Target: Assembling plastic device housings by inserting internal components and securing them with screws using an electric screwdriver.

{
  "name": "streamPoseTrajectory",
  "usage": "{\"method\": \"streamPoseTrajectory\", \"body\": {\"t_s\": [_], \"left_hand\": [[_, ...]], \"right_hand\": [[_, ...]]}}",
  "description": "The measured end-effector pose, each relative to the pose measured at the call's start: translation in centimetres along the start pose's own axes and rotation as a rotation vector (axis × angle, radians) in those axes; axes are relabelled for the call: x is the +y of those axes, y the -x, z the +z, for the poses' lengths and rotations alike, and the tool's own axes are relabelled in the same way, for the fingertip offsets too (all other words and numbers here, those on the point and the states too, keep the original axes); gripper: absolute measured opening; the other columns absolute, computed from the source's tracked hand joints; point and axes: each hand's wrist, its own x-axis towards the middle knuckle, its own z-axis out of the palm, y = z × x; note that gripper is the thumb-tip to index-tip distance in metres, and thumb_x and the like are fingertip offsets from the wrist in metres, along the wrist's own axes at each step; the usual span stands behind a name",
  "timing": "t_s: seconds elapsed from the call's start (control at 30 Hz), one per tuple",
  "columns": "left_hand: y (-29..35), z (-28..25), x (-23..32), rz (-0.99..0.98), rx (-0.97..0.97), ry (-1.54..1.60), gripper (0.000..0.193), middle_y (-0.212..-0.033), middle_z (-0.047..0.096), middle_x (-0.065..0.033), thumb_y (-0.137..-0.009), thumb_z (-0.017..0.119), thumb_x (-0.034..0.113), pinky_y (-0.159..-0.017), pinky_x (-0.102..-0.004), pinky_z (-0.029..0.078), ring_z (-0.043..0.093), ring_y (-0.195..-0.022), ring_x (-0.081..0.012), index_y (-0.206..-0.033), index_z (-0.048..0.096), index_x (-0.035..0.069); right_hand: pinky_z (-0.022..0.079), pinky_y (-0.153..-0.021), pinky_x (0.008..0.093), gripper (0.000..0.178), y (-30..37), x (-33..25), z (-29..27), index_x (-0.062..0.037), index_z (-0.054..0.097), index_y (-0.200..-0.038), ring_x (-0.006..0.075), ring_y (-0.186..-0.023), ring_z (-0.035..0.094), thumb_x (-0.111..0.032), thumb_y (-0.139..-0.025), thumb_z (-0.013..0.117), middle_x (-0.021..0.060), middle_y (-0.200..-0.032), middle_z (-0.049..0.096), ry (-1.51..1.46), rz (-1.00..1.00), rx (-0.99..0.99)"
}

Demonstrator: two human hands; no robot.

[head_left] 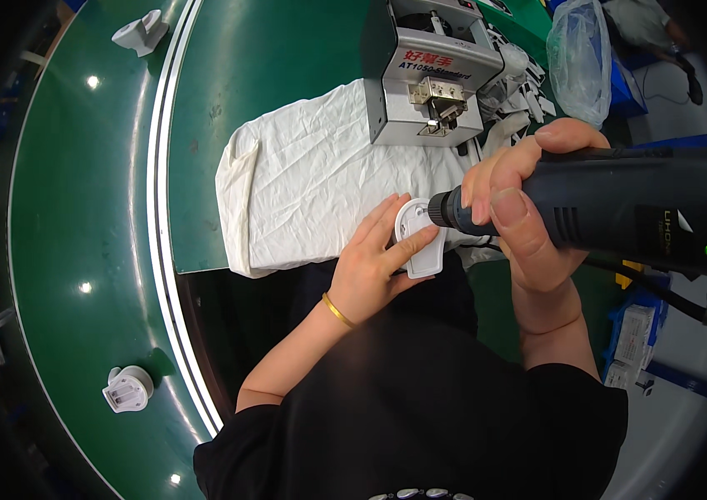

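Note:
My left hand is closed on a white plastic housing, rounded at its far end and straight-sided nearer me. The thumb lies across its face and the fingers sit along its left side. In my right hand is a black electric screwdriver, held level with a small green light at its rear. Its ribbed collar points left and meets the rounded end of the housing; the bit's tip is hard to make out. Beneath the left hand's fingertips lies a white cloth on the green table.
A grey screw-feeding machine stands on the cloth's far side. Several white parts lie to its right, near a clear plastic bag. On the green conveyor at left are two white parts, one far and one near. A black cable hangs at right.

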Motion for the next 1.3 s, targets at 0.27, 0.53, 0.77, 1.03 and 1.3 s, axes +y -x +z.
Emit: {"method": "streamPoseTrajectory", "body": {"t_s": [0.27, 0.53, 0.77, 1.03, 1.3], "left_hand": [[0.1, 0.0, 0.0, -0.001, 0.008, 0.014, 0.066, -0.134, 0.052, -0.0213, -0.06, 0.085, 0.016, -0.1, -0.0444, 0.047, 0.051, -0.123, -0.0423, -0.123, 0.065, 0.019], [0.1, 0.2, -0.1, -0.013, 0.024, 0.013, 0.067, -0.133, 0.054, -0.0172, -0.054, 0.089, 0.014, -0.096, -0.0415, 0.049, 0.053, -0.122, -0.0379, -0.118, 0.069, 0.021], [0.2, 0.1, -0.2, 0.003, 0.007, 0.025, 0.065, -0.135, 0.052, -0.0207, -0.06, 0.085, 0.016, -0.1, -0.0432, 0.047, 0.052, -0.123, -0.0415, -0.123, 0.065, 0.02], [0.2, 0.0, -0.1, -0.004, -0.004, 0.016, 0.065, -0.134, 0.052, -0.0212, -0.06, 0.084, 0.016, -0.1, -0.0434, 0.047, 0.051, -0.124, -0.0414, -0.122, 0.065, 0.019], [0.0, -0.1, 0.0, -0.007, 0.004, 0.034, 0.064, -0.134, 0.053, -0.0215, -0.059, 0.084, 0.015, -0.101, -0.0434, 0.046, 0.051, -0.124, -0.041, -0.12, 0.067, 0.017]], "right_hand": [[0.049, -0.067, 0.0369, 0.049, -0.1, -0.1, 0.0, -0.0039, 0.035, -0.128, 0.016, -0.066, 0.055, 0.0, -0.086, 0.06, 0.0067, -0.078, 0.053, -0.023, 0.015, 0.0], [0.048, -0.069, 0.0373, 0.048, -0.4, -0.4, 0.4, -0.0019, 0.034, -0.132, 0.0149, -0.065, 0.055, -0.004, -0.089, 0.056, 0.0064, -0.076, 0.052, -0.357, 0.101, 0.242], [0.048, -0.068, 0.0375, 0.046, -0.6, 0.2, 1.1, 0.0, 0.035, -0.129, 0.0153, -0.064, 0.055, -0.004, -0.089, 0.057, 0.0067, -0.074, 0.053, -0.379, 0.149, 0.286], [0.049, -0.068, 0.038, 0.044, -1.2, 0.4, 1.1, 0.0022, 0.036, -0.128, 0.0161, -0.064, 0.056, -0.003, -0.09, 0.056, 0.0076, -0.074, 0.055, -0.393, 0.239, 0.32], [0.049, -0.069, 0.0379, 0.046, -0.4, 0.0, 0.5, 0.0013, 0.034, -0.13, 0.0155, -0.066, 0.055, -0.004, -0.09, 0.057, 0.0071, -0.076, 0.054, -0.136, 0.097, 0.156]]}}
